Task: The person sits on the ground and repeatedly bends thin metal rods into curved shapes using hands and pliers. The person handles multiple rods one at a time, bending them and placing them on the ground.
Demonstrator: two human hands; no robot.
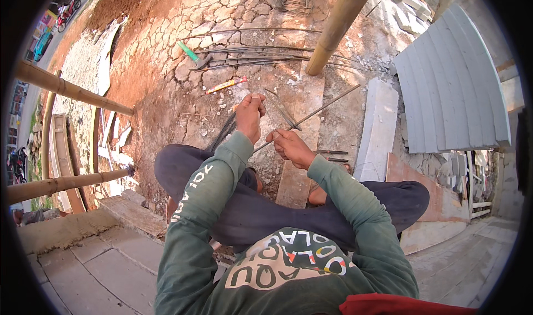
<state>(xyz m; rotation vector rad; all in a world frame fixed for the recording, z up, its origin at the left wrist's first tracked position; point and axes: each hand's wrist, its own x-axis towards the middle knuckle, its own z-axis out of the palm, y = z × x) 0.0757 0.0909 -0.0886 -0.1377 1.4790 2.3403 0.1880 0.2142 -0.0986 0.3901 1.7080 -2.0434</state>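
I sit with both forearms reaching forward over the dirt. My right hand (290, 147) is closed around a thin steel rod (331, 101), which slants from far right to near left between my knees. My left hand (250, 115) is a little farther away and to the left, its fingers curled; whatever they pinch is too small to make out. Just right of it, a bent piece of steel bar (282, 111) touches or crosses the rod. More dark bent bars (225, 129) lie by my left forearm, and others (331, 153) beside my right hand.
Beyond my hands lie a green-handled hammer (189, 51), a yellow-and-red packet (226, 85), several long steel bars (261, 49) and a wire coil (292, 3). Bamboo poles (338, 26) stand ahead and at left (78, 90). Grey corrugated sheeting (452, 84) rises at right beside a pale slab (377, 129).
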